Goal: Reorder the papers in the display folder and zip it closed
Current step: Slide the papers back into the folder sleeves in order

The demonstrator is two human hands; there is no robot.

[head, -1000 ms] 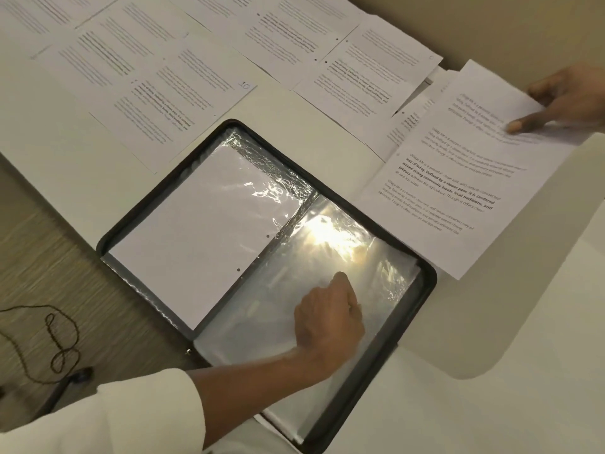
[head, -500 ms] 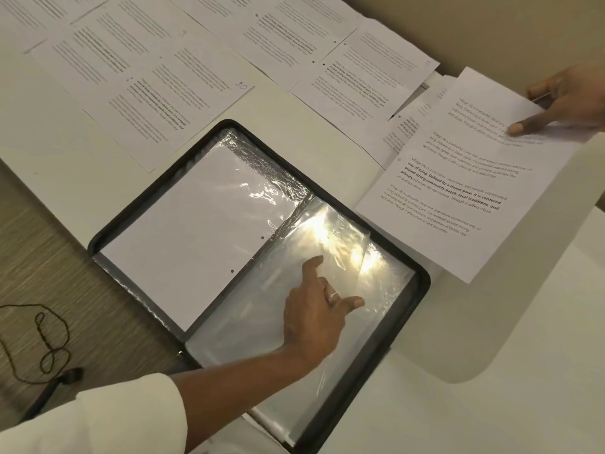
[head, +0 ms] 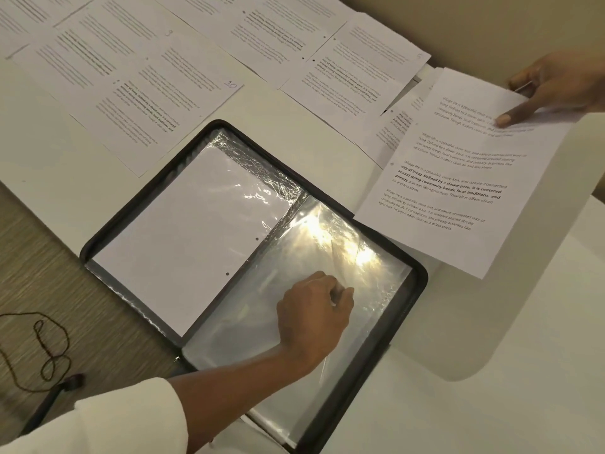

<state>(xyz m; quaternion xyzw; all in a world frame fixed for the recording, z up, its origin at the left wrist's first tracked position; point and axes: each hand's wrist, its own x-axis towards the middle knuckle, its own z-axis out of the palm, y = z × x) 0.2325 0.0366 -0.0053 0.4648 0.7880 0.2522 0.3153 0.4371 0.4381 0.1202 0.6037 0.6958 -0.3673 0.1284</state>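
Head view, left hand fingers pinching clear sleeve inside display folder, right hand fingers gripping printed sheet.

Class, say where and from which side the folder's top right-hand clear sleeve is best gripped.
Pinch the top sleeve near its free outer edge, coming from above: it lies flat and is bound at the spine, so probably only that side lifts.

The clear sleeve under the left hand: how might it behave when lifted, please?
Probably floppy: the clear sleeve wrinkles and ripples around the left hand pinching it. Likely slippery, given its glossy glare. Probably limper than the printed sheet the right hand holds nearly flat.
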